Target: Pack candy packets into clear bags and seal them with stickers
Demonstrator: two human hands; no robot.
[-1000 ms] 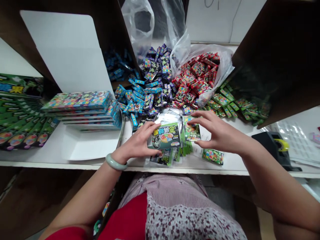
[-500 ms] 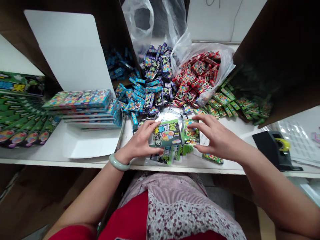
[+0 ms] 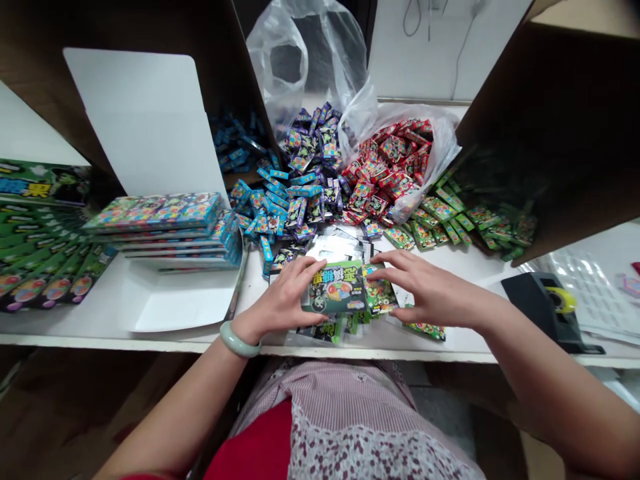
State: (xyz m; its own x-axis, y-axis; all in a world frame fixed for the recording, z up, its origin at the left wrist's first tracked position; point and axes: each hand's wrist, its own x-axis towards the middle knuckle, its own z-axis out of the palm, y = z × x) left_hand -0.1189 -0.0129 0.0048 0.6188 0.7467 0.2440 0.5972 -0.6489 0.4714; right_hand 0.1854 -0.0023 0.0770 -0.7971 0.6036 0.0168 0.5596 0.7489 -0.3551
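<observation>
As left fingers [image 3: 303,269] hold a pack [image 3: 337,293], right fingers [image 3: 395,257] seemingly a packet [image 3: 377,295], cardboard [image 3: 560,147] crowds white tabletop [image 3: 485,270].

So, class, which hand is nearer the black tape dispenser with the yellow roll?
The right hand: it is left of the black tape dispenser, not touching it. The left hand is farther left, gripping the flat green-and-black packet.

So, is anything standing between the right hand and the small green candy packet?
Nothing visible does: the right hand meets the small green candy packet directly. The dark green candy box in the left hand is at the packet's opposite side.
</observation>
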